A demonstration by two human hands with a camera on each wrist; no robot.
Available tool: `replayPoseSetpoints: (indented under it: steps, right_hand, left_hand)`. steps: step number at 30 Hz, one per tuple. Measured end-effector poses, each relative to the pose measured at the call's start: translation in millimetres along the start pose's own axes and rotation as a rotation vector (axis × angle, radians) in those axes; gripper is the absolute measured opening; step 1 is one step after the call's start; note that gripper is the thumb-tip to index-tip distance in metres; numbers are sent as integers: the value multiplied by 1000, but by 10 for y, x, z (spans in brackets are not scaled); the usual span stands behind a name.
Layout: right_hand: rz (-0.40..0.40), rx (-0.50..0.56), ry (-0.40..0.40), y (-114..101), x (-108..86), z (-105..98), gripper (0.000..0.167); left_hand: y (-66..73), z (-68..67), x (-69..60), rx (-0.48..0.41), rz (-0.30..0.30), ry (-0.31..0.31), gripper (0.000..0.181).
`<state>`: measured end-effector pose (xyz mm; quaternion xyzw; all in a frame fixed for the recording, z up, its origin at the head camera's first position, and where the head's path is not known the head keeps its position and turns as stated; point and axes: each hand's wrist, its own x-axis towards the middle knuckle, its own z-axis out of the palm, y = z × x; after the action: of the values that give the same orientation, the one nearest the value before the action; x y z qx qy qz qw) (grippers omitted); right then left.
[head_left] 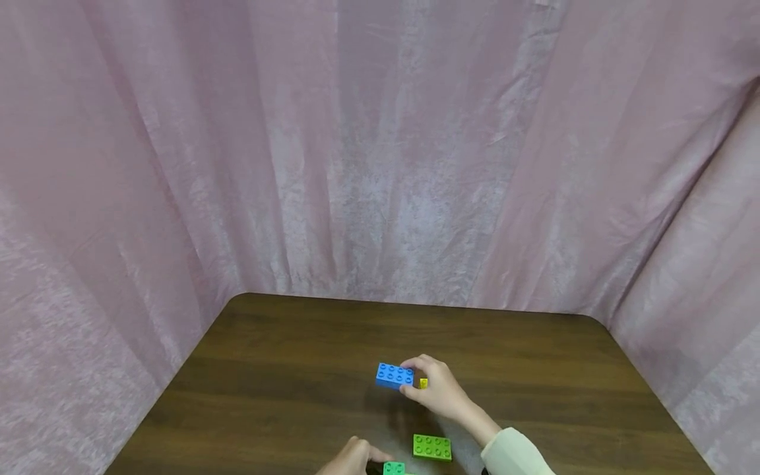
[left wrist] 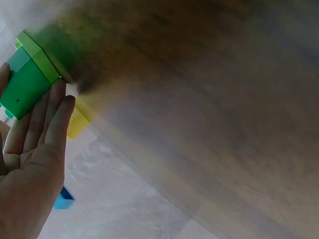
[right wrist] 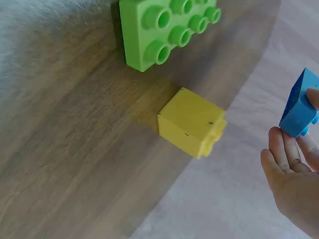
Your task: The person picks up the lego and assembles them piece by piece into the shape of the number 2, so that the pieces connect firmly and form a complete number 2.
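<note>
Blue block, with two rows of four studs, is held above the bench: of the two hands, the right hand pinches its right end between thumb and fingers. Just right of it, partly hidden by that hand, is a yellow block, its small dark marks too tiny to read. Nearer lies a light green block, studs up. Nearest, to the left, the left hand grasps a green block, a lighter green piece touching it; any stud lettering is too small to tell
</note>
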<state>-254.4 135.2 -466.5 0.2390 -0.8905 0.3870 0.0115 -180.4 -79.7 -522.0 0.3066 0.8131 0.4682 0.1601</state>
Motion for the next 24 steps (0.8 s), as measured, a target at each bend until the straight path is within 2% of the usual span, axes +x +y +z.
replayPoseSetpoints:
  steps: [4, 8, 11, 15, 17, 21, 22, 24]
  right_hand:
    - [-32, 9, 11, -52, -180, -52, 30]
    - [-72, 12, 16, -106, -395, -104, 28]
    - [-92, 12, 13, -154, -515, -153, 28]
    - [-128, 40, -3, -199, -635, -182, 26]
    - [-171, 46, -1, -195, -687, -168, 26]
    - [-291, 20, 19, -160, -761, -120, 26]
    - [-305, 16, 18, -152, -775, -112, 26]
    - [-304, 23, 0, -143, -805, -102, 26]
  left_hand:
    - [6, 19, -18, 66, 4, 30, 30]
    - [-5, 54, -21, 122, 102, 64, 23]
    - [-2, 38, -9, 92, 116, 49, 22]
    - [24, -5, 11, -16, 31, -2, 27]
    - [41, -11, 13, -29, -10, -16, 29]
    - [58, 4, 14, 11, -65, -4, 30]
    - [59, 8, 15, 37, -54, 5, 30]
    - [60, 18, 12, 30, -60, 11, 30]
